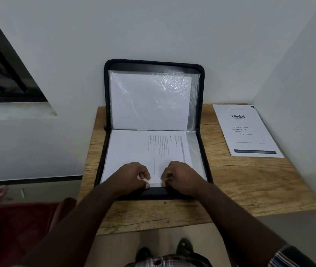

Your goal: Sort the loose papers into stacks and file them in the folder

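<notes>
Folder [154, 130]: black, open, in the middle of the frame; its top half leans up on the wall, its bottom half lies flat on the bench [230, 189]
Top half: a clear sleeve [172, 89] with a blank white sheet inside it
Bottom half: a sheet [147, 149] with small printed lines turned sideways, lying in the folder's flat half
Left hand [132, 175]: fingers curled, pinching the near edge of the sheet, just left of the middle
Right hand [180, 175]: fingers curled, pinching the same near edge, just right of the middle
Hands: close side by side, a small gap between them, at the folder's near rim
Loose paper [247, 132]: a white page with the word "blinkit" on it, flat on the bench at the right of the frame, apart from the folder
Bench: brown wood, set in a corner of white walls
Window [3, 70]: dark, upper left of the frame
Red cloth [18, 224]: lower left of the frame
Feet [164, 249]: dark shoes on the floor, bottom middle, under the bench edge
</notes>
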